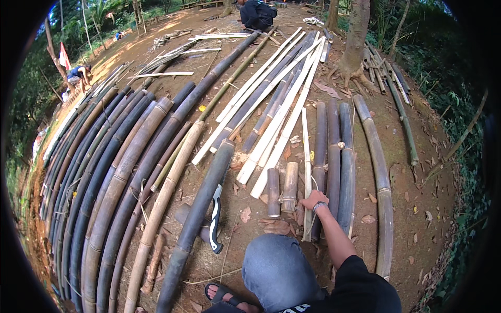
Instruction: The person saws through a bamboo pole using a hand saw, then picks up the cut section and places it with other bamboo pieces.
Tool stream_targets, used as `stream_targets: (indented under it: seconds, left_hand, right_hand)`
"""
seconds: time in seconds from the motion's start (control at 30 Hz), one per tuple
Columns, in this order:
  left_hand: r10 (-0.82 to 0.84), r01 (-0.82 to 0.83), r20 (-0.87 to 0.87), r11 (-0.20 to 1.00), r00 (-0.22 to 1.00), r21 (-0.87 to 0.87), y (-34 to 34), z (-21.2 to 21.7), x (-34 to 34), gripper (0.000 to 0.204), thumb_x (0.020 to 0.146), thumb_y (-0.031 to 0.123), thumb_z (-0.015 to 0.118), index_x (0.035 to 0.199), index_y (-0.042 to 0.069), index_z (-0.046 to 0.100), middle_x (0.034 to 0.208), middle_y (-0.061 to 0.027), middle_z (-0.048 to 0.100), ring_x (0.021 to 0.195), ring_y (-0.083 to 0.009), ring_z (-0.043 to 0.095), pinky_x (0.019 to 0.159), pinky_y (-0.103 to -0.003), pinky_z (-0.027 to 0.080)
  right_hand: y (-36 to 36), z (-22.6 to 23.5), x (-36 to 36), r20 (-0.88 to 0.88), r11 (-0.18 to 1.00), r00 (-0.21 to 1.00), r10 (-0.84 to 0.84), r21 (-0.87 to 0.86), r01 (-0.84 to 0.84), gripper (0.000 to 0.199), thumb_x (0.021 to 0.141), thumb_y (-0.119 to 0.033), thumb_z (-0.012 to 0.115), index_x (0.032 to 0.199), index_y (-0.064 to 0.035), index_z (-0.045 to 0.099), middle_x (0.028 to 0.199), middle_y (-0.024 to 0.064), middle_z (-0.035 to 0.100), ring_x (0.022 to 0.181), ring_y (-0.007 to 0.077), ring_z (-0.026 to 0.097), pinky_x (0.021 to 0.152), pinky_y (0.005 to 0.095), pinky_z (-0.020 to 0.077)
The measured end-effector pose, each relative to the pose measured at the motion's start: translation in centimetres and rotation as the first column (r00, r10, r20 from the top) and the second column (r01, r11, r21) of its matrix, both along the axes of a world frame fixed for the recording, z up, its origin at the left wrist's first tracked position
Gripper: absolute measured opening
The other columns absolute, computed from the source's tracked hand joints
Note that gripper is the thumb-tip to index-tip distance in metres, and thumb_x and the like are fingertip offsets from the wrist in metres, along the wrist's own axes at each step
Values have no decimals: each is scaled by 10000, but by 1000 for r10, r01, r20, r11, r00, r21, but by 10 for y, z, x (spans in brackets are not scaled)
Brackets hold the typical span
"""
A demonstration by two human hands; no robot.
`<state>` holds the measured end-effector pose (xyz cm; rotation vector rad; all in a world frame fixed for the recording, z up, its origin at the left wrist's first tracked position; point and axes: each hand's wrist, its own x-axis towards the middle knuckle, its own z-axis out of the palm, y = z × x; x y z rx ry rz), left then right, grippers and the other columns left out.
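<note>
My right hand [314,200] reaches forward with its fingers closed around a narrow pale bamboo strip [306,161], which lies lengthwise on the ground. To the left of that hand stand or lie two short bamboo pieces, one dark [273,193] and one tan [290,180]. Just right of it are several long dark bamboo poles [334,141] side by side. A handsaw with a black and white handle [214,221] rests beside a thick dark bamboo pole [195,219], its blade partly hidden by the pole. My left hand is out of the picture.
Many bamboo poles [120,172] are laid in rows on the left. Split pale strips [284,125] spread across the middle. A curved pole [383,203] lies at right, near a tree trunk [355,41]. One person [255,13] crouches at the far end, another [78,74] bends at far left.
</note>
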<state>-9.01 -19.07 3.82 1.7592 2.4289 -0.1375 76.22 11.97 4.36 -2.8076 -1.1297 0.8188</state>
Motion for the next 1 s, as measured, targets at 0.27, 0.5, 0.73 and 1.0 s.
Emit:
stream_targets:
  seconds: [0.27, 0.5, 0.73, 1.0]
  left_hand:
    - [41, -44, -162, 999, 986, -14, 14, -3, 18, 457, 732, 404, 764, 1053, 111, 623, 1208, -190, 559, 1074, -381, 553, 903, -499, 477]
    - [52, -55, -123, 998, 991, -23, 3, -1, 11, 449, 722, 392, 772, 1047, 127, 610, 1229, -177, 557, 1144, -371, 526, 946, -489, 458]
    - [74, -75, -31, 996, 997, -49, 1, 14, 20, 480, 712, 338, 760, 1111, 145, 575, 1213, -202, 543, 1193, -393, 470, 1020, -481, 402]
    - [164, -185, -114, 961, 980, -206, 3, 21, 34, 567, 760, 421, 744, 1211, 138, 548, 1266, -217, 511, 1220, -407, 449, 1041, -491, 380]
  right_hand:
    - [-8, -55, 28, -529, 938, 835, -150, 192, 290, 443, 728, -327, 703, 925, 67, 664, 895, 233, 695, 814, 294, 707, 678, 376, 560]
    - [-12, -81, -18, -769, 601, 588, -251, 352, 717, 374, 740, -213, 756, 955, 12, 547, 708, 109, 633, 553, 201, 647, 457, 316, 491]
    - [-13, -104, -22, -288, 648, 855, -431, 560, 515, 526, 609, -231, 785, 1018, -7, 541, 868, 189, 682, 808, 337, 683, 758, 400, 534]
    - [-15, -78, -27, -396, 585, 796, -457, 541, 605, 475, 672, -286, 720, 1023, 20, 626, 917, 218, 700, 917, 318, 681, 836, 393, 515]
